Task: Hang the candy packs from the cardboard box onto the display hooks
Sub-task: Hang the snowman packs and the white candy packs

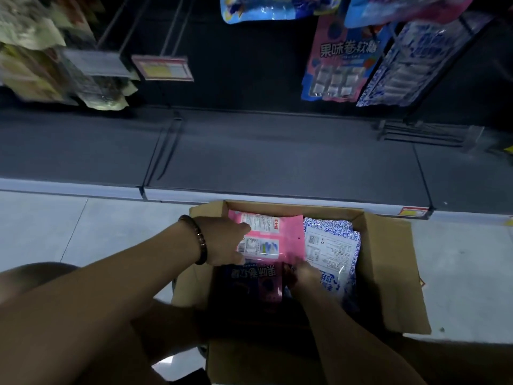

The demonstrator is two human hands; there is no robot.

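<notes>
An open cardboard box sits on the floor below me, filled with candy packs. My left hand, with a bead bracelet on the wrist, grips the left edge of a pink pack lying back side up. My right hand pinches the same pink pack at its lower right corner. A blue-and-white patterned pack lies at the right of the box. A dark pink-and-blue pack lies under the pink one. Bare display hooks stick out of the dark back wall at the upper left.
Pink and blue-white packs hang on hooks at the upper right, green-beige packs at the upper left. A price tag hangs on a hook end. A dark bottom shelf runs across, with grey floor tiles in front.
</notes>
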